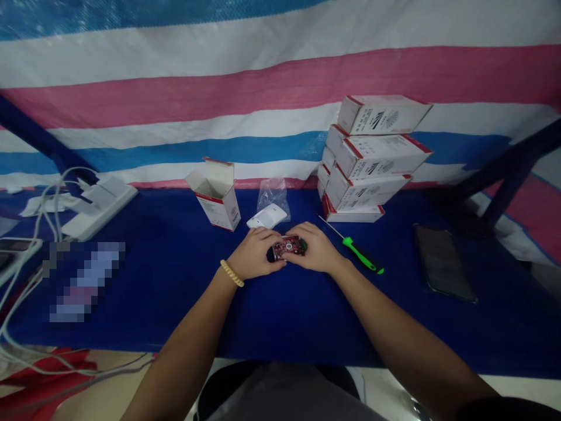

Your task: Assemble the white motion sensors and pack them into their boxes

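Between my hands is a small red circuit board [290, 247], held above the blue table. My left hand [258, 254] grips its left end, with a beaded bracelet at the wrist. The fingers of my right hand [312, 248] close round the right end, beside a green part. Just behind my hands lies a white plastic cover [266, 217], partly on a clear plastic bag [274, 196]. A green and black screwdriver [363, 255] rests right of my right hand, its shaft pointing away to the left.
An open white box [218, 202] stands at the back left. Several closed boxes [370, 156] are stacked at the back right. A black phone [443, 262] lies far right. A white power strip [100, 209] with cables sits left on the blue table [298, 316].
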A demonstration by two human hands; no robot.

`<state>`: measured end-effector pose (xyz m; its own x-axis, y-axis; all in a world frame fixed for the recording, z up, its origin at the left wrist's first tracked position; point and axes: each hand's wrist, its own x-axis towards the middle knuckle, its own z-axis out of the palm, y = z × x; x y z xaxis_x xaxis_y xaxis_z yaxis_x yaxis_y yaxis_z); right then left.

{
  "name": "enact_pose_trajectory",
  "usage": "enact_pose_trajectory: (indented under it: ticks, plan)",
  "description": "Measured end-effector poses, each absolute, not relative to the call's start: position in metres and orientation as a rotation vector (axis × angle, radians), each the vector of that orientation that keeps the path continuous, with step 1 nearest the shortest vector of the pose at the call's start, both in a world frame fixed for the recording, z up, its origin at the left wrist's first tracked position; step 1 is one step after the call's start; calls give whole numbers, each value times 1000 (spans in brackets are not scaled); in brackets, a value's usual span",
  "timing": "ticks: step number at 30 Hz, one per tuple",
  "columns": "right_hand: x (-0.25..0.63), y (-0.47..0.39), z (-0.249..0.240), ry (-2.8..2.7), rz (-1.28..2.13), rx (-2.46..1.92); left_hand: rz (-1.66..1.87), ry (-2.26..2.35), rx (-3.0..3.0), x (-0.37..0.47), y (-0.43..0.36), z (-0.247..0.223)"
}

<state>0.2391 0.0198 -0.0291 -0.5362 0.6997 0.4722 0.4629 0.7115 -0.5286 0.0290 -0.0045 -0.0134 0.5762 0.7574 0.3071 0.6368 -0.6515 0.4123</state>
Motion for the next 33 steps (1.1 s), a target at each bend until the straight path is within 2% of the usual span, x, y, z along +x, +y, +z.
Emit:
enact_pose_trajectory:
  ticks: [33]
  plan:
    - [238,22,-34,-2223,407,-902,706,1134,2510,29,-1,-19]
